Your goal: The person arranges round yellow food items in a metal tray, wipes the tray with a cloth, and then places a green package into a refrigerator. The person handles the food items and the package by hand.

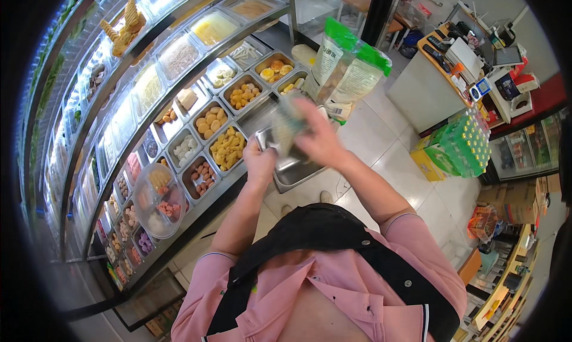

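Note:
My left hand [260,162] grips the near left rim of a rectangular stainless steel food pan [286,181], thumb on top. In my right hand [322,136] is a blurred greenish-white cloth [290,120], held over the pan's inside. The pan is tilted at the front edge of the display case, partly hidden behind my hands. A large green-and-clear food bag [351,71] with printed writing stands just beyond my right hand. Left of the pan, steel trays hold yellow pieces [228,149] and small brown sausages [205,179].
The refrigerated display case [214,194] curves along the left. A lidded clear divided container [159,201] rests over its front trays. Shrink-wrapped bottles [467,145] stand on the tiled floor [380,123] at right. Behind them is a cluttered counter [424,82]; cardboard boxes [509,201] sit farther right.

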